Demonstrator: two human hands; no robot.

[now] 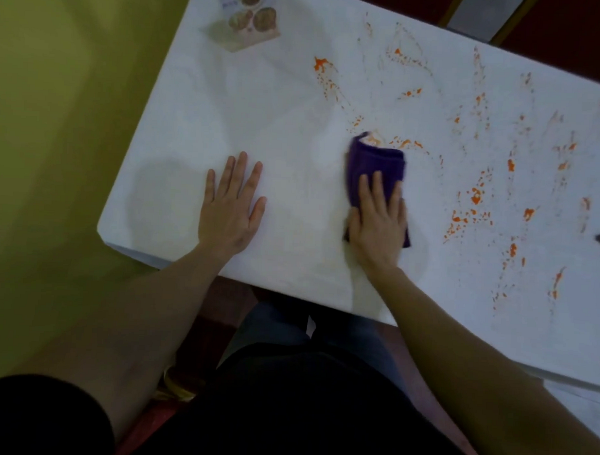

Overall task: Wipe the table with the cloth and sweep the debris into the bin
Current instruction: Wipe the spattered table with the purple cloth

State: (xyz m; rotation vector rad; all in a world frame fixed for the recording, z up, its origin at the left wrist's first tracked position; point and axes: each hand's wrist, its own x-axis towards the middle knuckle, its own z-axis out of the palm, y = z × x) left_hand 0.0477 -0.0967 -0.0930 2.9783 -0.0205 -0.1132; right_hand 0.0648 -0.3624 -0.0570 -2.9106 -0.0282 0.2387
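Cloth (375, 165) under right hand (377, 226), near table (289, 101) edge

Soft purple terry cloth (375, 165) on smooth matt white table (179, 127)

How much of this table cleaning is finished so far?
The left part of the white table looks clean. The right hand presses the purple cloth at the mess's edge; the left hand lies flat. Orange splatter covers the right half, and no bin shows.
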